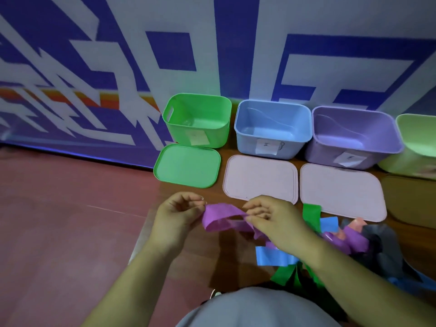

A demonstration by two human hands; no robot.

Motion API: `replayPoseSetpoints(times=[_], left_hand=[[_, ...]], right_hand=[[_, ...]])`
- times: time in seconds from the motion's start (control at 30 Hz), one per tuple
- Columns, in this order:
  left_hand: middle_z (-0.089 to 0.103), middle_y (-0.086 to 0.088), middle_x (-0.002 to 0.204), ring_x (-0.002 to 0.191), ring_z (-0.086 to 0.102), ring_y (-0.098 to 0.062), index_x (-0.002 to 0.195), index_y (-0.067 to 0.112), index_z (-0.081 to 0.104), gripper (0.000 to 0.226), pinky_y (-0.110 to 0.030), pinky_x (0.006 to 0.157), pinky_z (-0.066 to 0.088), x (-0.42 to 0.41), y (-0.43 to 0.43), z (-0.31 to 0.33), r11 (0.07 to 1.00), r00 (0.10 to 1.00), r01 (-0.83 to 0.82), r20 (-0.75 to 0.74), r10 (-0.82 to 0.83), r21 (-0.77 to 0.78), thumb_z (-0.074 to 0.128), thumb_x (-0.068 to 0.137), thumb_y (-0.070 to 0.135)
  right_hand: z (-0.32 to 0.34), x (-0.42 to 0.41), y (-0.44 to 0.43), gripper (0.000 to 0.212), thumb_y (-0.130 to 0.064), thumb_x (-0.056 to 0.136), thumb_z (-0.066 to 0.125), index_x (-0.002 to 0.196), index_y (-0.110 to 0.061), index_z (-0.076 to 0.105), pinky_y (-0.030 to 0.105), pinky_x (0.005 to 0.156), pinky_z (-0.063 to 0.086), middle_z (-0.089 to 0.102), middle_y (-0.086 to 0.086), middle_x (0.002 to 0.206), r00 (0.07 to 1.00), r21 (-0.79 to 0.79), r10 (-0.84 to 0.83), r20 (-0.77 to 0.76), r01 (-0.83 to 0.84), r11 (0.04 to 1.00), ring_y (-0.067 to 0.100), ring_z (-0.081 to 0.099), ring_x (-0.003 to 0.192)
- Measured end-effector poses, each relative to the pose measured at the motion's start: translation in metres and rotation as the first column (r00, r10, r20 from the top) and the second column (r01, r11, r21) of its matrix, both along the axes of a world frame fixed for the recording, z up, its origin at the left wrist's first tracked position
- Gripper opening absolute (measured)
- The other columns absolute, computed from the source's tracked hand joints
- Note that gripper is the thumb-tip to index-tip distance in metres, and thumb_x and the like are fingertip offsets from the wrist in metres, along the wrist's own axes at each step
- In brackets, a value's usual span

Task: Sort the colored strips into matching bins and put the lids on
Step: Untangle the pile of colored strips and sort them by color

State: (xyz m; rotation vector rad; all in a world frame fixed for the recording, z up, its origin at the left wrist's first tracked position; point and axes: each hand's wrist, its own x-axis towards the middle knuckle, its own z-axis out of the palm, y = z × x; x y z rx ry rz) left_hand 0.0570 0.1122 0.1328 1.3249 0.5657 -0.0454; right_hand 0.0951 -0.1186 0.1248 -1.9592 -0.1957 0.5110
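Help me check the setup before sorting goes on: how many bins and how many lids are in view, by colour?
Green bin: 1
Blue bin: 1
Purple bin: 1
Pale green bin, cut off at the right edge: 1
Green lid: 1
Pale pink lids: 2
Tan lid, partly out of view: 1
Total: 4 bins, 4 lids, 8 items.
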Motion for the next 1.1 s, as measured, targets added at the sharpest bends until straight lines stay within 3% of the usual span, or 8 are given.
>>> replayPoseSetpoints(times=[0.17, 0.47, 0.6, 0.7, 0.8, 0.87, 0.97, 1.1], left_hand=[[0.069, -0.005, 0.075, 0.067, 0.063, -0.014, 0.084, 0.008, 0.065, 0.026, -0.025, 0.06, 0.056, -0.005, 0.048, -0.018, 0.987, 0.999, -0.024, -0.04, 0.03, 0.16, 0.059, 0.086, -0.017], [0.068, -0.007, 0.081, 0.073, 0.059, -0.019, 0.086, 0.009, 0.065, 0.026, -0.031, 0.065, 0.049, -0.005, 0.127, -0.066, 0.929, 0.987, -0.055, -0.121, 0.106, 0.366, 0.056, 0.088, -0.016], [0.069, 0.0, 0.089, 0.082, 0.065, -0.019, 0.09, 0.013, 0.066, 0.025, -0.025, 0.067, 0.051, -0.001, 0.139, -0.087, 0.882, 0.976, 0.094, -0.217, 0.01, 0.462, 0.06, 0.087, -0.011], [0.065, 0.009, 0.093, 0.08, 0.062, -0.005, 0.102, 0.017, 0.065, 0.021, -0.005, 0.058, 0.043, 0.0, 0.134, -0.095, 0.763, 0.933, 0.312, -0.332, -0.136, 0.566, 0.066, 0.088, 0.002], [0.064, 0.007, 0.1, 0.087, 0.063, -0.013, 0.104, 0.024, 0.067, 0.025, -0.006, 0.061, 0.043, 0.0, 0.125, -0.101, 0.636, 0.915, 0.397, -0.336, -0.222, 0.662, 0.069, 0.084, 0.008], [0.063, 0.006, 0.101, 0.089, 0.06, -0.016, 0.103, 0.03, 0.067, 0.028, -0.011, 0.067, 0.043, 0.001, 0.116, -0.102, 0.548, 0.906, 0.421, -0.314, -0.283, 0.723, 0.072, 0.08, 0.014], [0.063, 0.005, 0.104, 0.093, 0.059, -0.017, 0.109, 0.027, 0.067, 0.031, -0.03, 0.081, 0.048, 0.003, 0.094, -0.1, 0.472, 0.868, 0.466, -0.284, -0.407, 0.749, 0.074, 0.079, 0.023], [0.059, 0.003, 0.109, 0.098, 0.057, -0.02, 0.115, 0.023, 0.065, 0.038, -0.036, 0.087, 0.049, 0.004, 0.056, -0.094, 0.396, 0.813, 0.501, -0.263, -0.519, 0.77, 0.073, 0.078, 0.022]], right_hand=[[-0.021, 0.01, 0.054, 0.028, -0.012, 0.086, 0.072, 0.089, -0.039, 0.066, 0.02, 0.072, 0.054, 0.069, -0.015, 0.084, 0.99, -0.134, 0.134, 0.045, -0.127, 0.983, -0.005, 0.063, 0.071], [-0.054, 0.035, 0.145, 0.016, -0.022, 0.089, 0.067, 0.102, -0.031, 0.069, 0.031, 0.082, 0.057, 0.07, -0.015, 0.094, 0.956, -0.281, 0.293, -0.025, -0.288, 0.916, 0.002, 0.066, 0.086], [-0.068, 0.043, 0.152, 0.026, -0.02, 0.088, 0.069, 0.112, -0.029, 0.066, 0.033, 0.085, 0.057, 0.069, -0.013, 0.101, 0.927, -0.354, 0.367, -0.076, -0.369, 0.859, 0.005, 0.066, 0.09], [-0.075, 0.047, 0.135, 0.032, -0.023, 0.085, 0.071, 0.115, -0.03, 0.064, 0.034, 0.086, 0.055, 0.069, -0.009, 0.109, 0.921, -0.437, 0.375, -0.105, -0.382, 0.815, 0.011, 0.064, 0.096], [-0.077, 0.045, 0.111, 0.034, -0.032, 0.082, 0.07, 0.115, -0.033, 0.062, 0.036, 0.087, 0.053, 0.068, -0.01, 0.111, 0.919, -0.515, 0.386, -0.084, -0.372, 0.772, 0.015, 0.064, 0.1], [-0.074, 0.041, 0.094, 0.041, -0.037, 0.082, 0.069, 0.122, -0.033, 0.06, 0.034, 0.093, 0.05, 0.065, -0.009, 0.121, 0.919, -0.566, 0.392, -0.049, -0.349, 0.747, 0.016, 0.061, 0.109], [-0.066, 0.035, 0.064, 0.05, -0.04, 0.086, 0.068, 0.133, -0.029, 0.055, 0.029, 0.103, 0.044, 0.058, -0.009, 0.136, 0.931, -0.624, 0.364, -0.012, -0.292, 0.724, 0.014, 0.056, 0.122], [-0.056, 0.021, 0.014, 0.052, -0.04, 0.087, 0.068, 0.136, -0.028, 0.053, 0.024, 0.103, 0.041, 0.057, -0.007, 0.137, 0.957, -0.642, 0.291, 0.007, -0.219, 0.735, 0.013, 0.054, 0.123]])
